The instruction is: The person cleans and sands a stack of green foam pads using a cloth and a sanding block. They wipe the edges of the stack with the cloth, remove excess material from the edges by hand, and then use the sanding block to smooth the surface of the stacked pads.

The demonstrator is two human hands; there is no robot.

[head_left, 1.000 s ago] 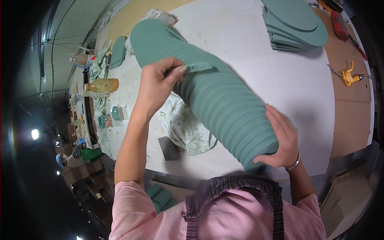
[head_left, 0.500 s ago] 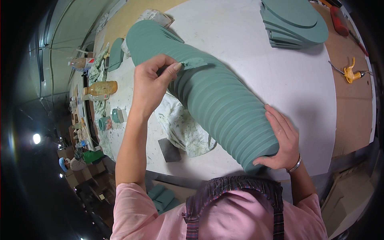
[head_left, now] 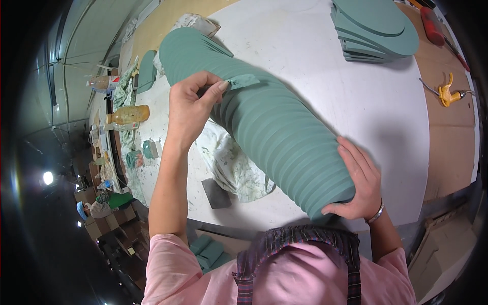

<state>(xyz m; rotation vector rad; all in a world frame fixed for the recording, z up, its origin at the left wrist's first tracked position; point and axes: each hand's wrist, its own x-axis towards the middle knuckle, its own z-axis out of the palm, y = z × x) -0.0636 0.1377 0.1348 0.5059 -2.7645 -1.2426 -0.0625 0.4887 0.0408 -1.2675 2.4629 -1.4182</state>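
Apparently, the left hand (head_left: 193,104) pinches a green strip (head_left: 244,81).

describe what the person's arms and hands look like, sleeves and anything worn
The left hand and right hand wear no gloves. Short pink sleeves leave both forearms bare. A silvery band circles the right wrist; none shows on the left.

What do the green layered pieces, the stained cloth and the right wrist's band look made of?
Green pieces: perhaps foam or rubber, matte, evenly coloured.
Stained cloth: probably fabric, dull, with soft folds.
Wristband: likely polished metal, given its silvery glints.
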